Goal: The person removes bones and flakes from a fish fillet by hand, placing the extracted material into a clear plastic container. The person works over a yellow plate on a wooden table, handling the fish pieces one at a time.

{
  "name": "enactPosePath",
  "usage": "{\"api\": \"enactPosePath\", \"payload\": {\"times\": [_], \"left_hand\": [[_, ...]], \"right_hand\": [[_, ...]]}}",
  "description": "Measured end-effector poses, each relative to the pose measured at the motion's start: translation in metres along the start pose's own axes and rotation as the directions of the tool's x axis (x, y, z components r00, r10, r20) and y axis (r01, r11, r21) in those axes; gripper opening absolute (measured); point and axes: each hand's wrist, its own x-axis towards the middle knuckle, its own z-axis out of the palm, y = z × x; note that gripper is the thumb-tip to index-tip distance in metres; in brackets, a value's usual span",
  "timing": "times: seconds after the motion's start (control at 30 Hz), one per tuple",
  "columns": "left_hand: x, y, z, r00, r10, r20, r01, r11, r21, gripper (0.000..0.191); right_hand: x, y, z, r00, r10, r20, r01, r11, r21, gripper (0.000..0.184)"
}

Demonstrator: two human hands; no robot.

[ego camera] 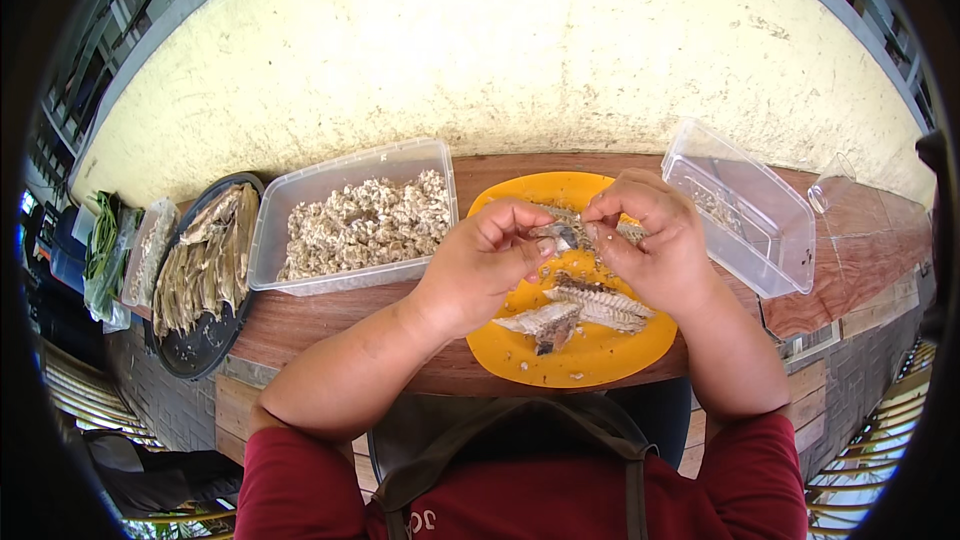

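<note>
A small piece of fish with dark, silvery skin [562, 235] is pinched between the thumb and fingertips of my left hand [484, 259]. My right hand [652, 229] has its thumb and forefinger closed at the other side of that piece, over the far part of an orange-yellow plate [517, 367]. Below the hands, fish pieces with ridged, pale flesh [600, 306] and a fish piece with a dark end [546, 326] lie on the plate among small flakes. More fish [630, 231] is partly hidden behind my fingers.
A clear plastic tub of shredded fish [367, 225] stands left. Past it, a black tray [199, 352] bears several whole dried or smoked fish [210, 262]. At right are a plastic tub with some flakes [772, 240] and a drinking glass [831, 181]. A pale wall [487, 52] bounds the wooden table [337, 322].
</note>
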Motion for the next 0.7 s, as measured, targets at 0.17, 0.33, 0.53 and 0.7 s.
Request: {"api": "enactPosePath", "payload": {"times": [0.17, 0.33, 0.53, 0.7], "left_hand": [[0.0000, 0.0017, 0.0005, 1.000, -0.011, 0.002, 0.011, 0.999, 0.032, 0.022], [0.0005, 0.0002, 0.0001, 1.000, 0.005, 0.017, -0.005, 1.000, 0.030, 0.022], [0.0009, -0.0032, -0.0007, 1.000, 0.008, 0.017, -0.009, 0.999, 0.044, 0.021], [0.0002, -0.0023, -0.0002, 1.000, -0.004, 0.017, 0.004, 1.000, 0.015, 0.021]], "right_hand": [[-0.0002, 0.0003, -0.0022, 0.999, -0.009, 0.049, 0.009, 1.000, 0.011, 0.023], [0.0004, 0.0016, 0.0020, 0.999, -0.030, 0.035, 0.031, 0.999, -0.033, 0.022], [0.0034, 0.0001, 0.0036, 0.995, -0.092, 0.026, 0.094, 0.987, -0.129, 0.023], [0.0056, -0.0020, 0.0024, 0.989, -0.143, 0.030, 0.146, 0.968, -0.202, 0.025]]}}
